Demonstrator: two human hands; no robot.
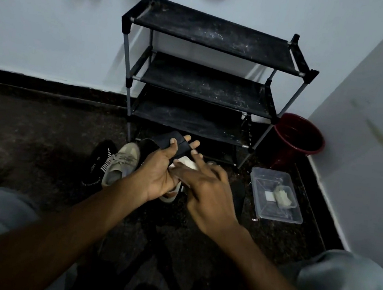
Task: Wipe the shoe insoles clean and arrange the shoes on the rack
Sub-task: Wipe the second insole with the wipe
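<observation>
Near centre, just in front of the rack (208, 74): left hand (160, 172) clamped on a black insole (174, 142), thumb on top, fingers underneath. Right hand (206, 192) blurred, fingers spread, pressing a white wipe (187, 162) against the insole; actual grip on the wipe unclear. Beige sneaker (120, 162) and black slipper (99, 160) on the floor to the left, touching. Clear plastic container (276, 196) near right, red bucket (297, 138) far right beside the rack. All three rack shelves dusty.
</observation>
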